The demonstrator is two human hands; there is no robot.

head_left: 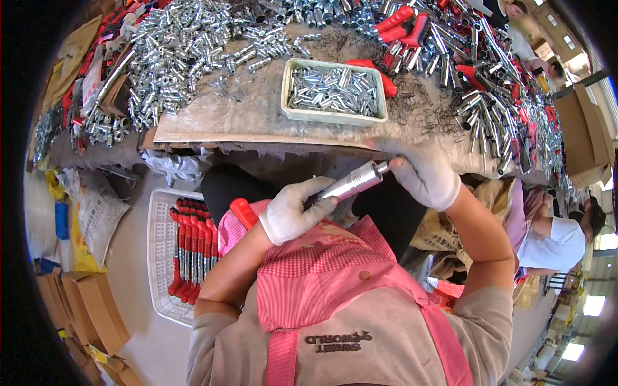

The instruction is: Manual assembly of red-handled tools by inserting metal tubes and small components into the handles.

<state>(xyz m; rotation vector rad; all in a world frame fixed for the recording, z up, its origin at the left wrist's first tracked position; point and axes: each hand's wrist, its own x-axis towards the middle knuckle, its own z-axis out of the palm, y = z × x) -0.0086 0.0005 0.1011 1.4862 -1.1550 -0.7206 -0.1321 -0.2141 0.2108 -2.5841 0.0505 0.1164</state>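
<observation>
Both my hands wear white gloves. My left hand [296, 209] is closed round a shiny metal tube [351, 182], tilted up to the right above my lap. A red handle [244, 213] sticks out behind that hand, apparently part of the same tool; the glove hides the join. At the tube's upper end is a narrower metal tip. My right hand [428, 170] is beside this tip, its thumb close against it and its fingers smeared by motion. Just beyond my hands, on the bench, stands a pale tray [335, 118] of small metal pins.
Heaps of metal fittings [174, 55] cover the bench's left and back. Red-handled parts, metal tubes [479, 119] and thin wire springs [418, 103] lie to the right. A white basket [161, 257] of red-handled tools stands at my left. Another person [550, 244] is at the right.
</observation>
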